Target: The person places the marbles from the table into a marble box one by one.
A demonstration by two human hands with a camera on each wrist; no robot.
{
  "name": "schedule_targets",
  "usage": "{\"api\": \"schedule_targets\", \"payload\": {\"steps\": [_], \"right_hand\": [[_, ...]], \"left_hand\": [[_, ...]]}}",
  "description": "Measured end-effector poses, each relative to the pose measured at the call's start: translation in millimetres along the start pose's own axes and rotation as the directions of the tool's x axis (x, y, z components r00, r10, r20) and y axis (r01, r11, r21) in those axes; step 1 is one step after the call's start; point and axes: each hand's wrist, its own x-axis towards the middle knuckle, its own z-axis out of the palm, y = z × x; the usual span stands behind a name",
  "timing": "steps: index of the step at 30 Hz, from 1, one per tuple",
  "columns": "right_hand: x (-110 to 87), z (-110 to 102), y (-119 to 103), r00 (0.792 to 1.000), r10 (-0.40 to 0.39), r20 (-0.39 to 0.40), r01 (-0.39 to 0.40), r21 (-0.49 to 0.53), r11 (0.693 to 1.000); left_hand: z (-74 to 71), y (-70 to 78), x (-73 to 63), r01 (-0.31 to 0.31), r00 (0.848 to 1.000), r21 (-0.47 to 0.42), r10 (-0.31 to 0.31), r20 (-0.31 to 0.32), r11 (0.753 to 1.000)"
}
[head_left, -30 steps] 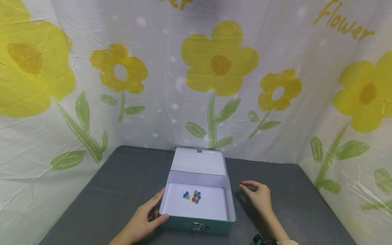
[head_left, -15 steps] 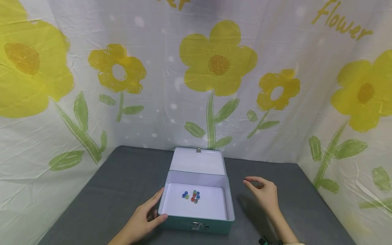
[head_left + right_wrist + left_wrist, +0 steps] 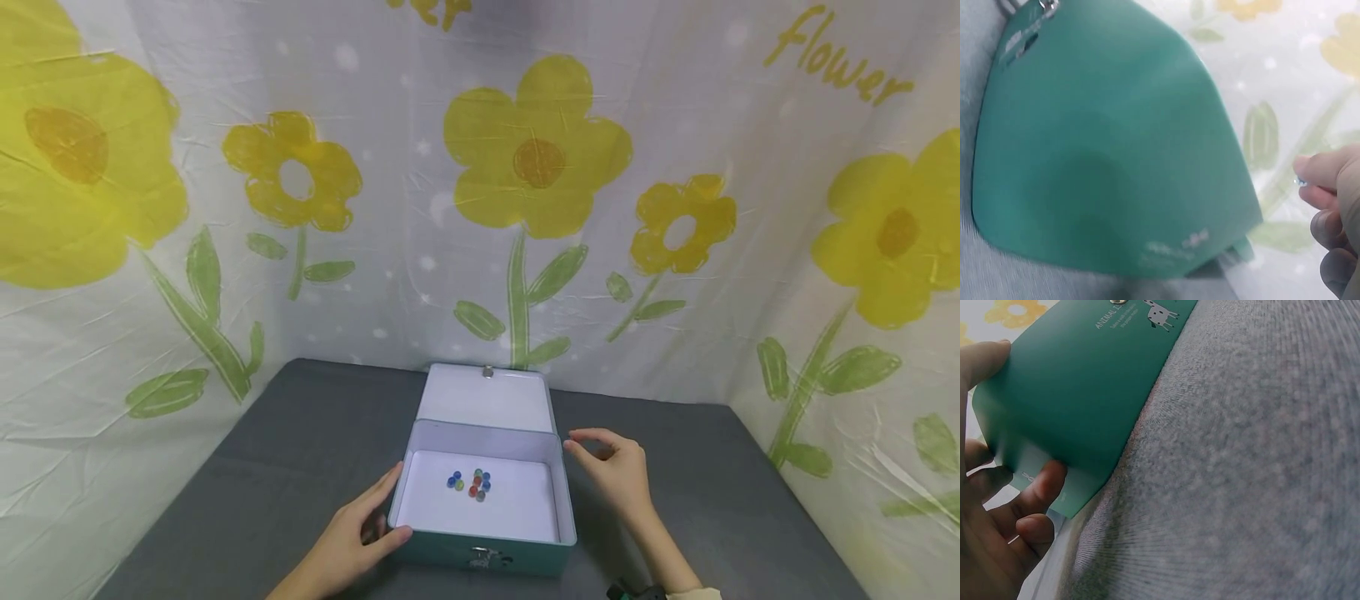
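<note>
A green metal box with a white inside stands on the table, its lid tipped back. Several small glass marbles in blue, red, green and grey lie on the box floor, among them a red marble and a blue marble. My left hand grips the box's front left corner, thumb at the front rim and fingers along the left side. Just right of the box's back right corner, my right hand pinches a small clear-blue marble between thumb and index finger, mostly hidden by the fingertips.
The table has a dark grey cloth. A white curtain with yellow flowers hangs behind and at both sides. A metal clasp sits on the box front. A dark band is on the right wrist.
My right hand first drew a little away from the box to the right, then came back left, closer to its right rim. The left hand and the box stay put.
</note>
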Motion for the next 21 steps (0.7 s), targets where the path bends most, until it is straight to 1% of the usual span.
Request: {"api": "schedule_targets", "payload": {"steps": [5, 9, 12, 17, 21], "right_hand": [[1.3, 15.7, -9.7, 0.999, -0.047, 0.021, 0.046, 0.034, 0.998], [2.1, 25.7, -16.2, 0.996, -0.082, 0.038, 0.079, 0.061, 0.995], [2.7, 31.5, -20.9, 0.995, -0.087, 0.057, 0.083, 0.071, 0.994], [4.3, 39.6, -28.8, 0.993, -0.089, 0.079, 0.084, 0.069, 0.994], [6.0, 45.0, -35.1, 0.988, -0.123, 0.090, 0.116, 0.084, 0.990]], "left_hand": [[0.2, 3.1, -0.5, 0.009, 1.000, -0.012, -0.009, 0.003, 1.000], [1.2, 3.7, -1.5, -0.027, 1.000, -0.014, 0.027, -0.006, 1.000], [1.8, 3.6, -2.3, -0.052, 0.999, -0.015, 0.052, -0.011, 0.999], [1.3, 5.1, -2.6, -0.041, 0.999, -0.035, 0.041, -0.005, 0.999], [0.5, 4.3, -2.0, -0.047, 0.999, -0.029, 0.047, -0.001, 0.998]]}}
